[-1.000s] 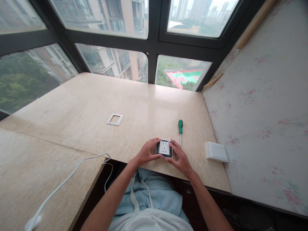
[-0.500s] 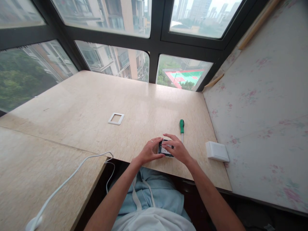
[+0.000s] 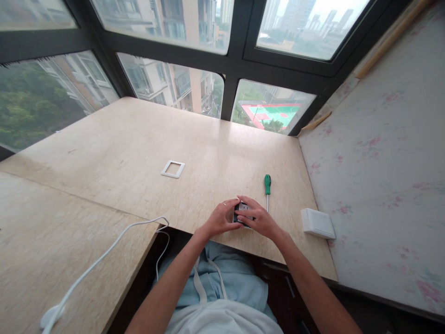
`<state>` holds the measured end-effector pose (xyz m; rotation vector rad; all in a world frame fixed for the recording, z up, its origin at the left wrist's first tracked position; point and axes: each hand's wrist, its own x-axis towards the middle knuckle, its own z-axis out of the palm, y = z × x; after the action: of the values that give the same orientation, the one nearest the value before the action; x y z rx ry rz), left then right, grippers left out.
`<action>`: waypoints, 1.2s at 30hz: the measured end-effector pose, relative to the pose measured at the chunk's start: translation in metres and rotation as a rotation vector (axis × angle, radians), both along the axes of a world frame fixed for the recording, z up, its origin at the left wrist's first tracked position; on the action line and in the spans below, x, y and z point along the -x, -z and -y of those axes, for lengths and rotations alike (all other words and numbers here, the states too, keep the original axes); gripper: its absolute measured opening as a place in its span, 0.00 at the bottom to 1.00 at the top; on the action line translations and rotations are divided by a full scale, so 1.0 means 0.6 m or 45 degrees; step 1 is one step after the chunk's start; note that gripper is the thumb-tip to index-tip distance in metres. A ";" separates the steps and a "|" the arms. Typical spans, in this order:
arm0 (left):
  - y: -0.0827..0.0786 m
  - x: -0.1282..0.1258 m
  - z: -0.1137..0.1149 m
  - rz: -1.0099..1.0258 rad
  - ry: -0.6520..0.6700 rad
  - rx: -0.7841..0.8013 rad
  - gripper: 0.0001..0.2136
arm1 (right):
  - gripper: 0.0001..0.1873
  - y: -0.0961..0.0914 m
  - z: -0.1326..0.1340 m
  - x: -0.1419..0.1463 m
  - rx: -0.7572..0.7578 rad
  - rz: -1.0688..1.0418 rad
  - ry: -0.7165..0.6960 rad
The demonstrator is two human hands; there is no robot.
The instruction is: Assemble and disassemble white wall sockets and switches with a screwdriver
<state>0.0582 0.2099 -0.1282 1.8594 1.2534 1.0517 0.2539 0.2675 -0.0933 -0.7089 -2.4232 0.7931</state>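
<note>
Cable (image 3: 134, 224) lies well to the left of the left hand (image 3: 221, 218) and drops past the near edge of the bench (image 3: 208, 148); a wide swing of that arm could snag it. Beyond that hand, leftward, a white frame (image 3: 169, 176) lies flat, out of easy harm. Between the hands is the socket (image 3: 245, 207), near the bench's front edge; a loose hold on its left side could let it tip or slip if the right hand (image 3: 260, 220) pressed off-centre. Just beyond the right hand, a green-handled screwdriver (image 3: 267, 184) could roll if the knuckles brushed its shaft; a white box (image 3: 318, 223) stands further right, well apart from them. As for pose, the left hand is curved half closed around the socket's left side, thumb nearer, fingers farther, and has hold of it. The right hand sits opposite, palm down, part-bent fingers spread over the socket's face; whether they grip or merely rest, I cannot tell. Both forearms angle inward.
</note>
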 end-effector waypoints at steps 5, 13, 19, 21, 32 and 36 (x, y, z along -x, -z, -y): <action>-0.002 0.000 -0.001 0.011 0.008 0.000 0.35 | 0.12 0.011 -0.001 -0.003 0.012 -0.017 -0.005; 0.002 -0.001 0.001 -0.007 -0.015 0.017 0.35 | 0.11 0.011 0.009 -0.002 0.123 -0.159 0.086; 0.001 0.002 0.002 -0.049 -0.003 0.032 0.37 | 0.14 -0.006 -0.011 -0.031 0.117 -0.192 0.295; 0.001 0.002 0.002 -0.066 0.000 0.039 0.37 | 0.17 -0.007 -0.038 -0.052 0.088 -0.196 0.509; 0.007 0.004 -0.003 -0.080 0.016 0.031 0.32 | 0.27 0.018 -0.199 -0.089 0.282 0.329 1.160; 0.008 0.004 -0.004 -0.074 0.017 0.021 0.32 | 0.12 0.020 -0.204 -0.064 0.311 0.349 1.118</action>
<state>0.0556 0.2124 -0.1328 1.8955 1.2773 0.9838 0.2921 0.3899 -0.1051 -1.8884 -1.9011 0.6313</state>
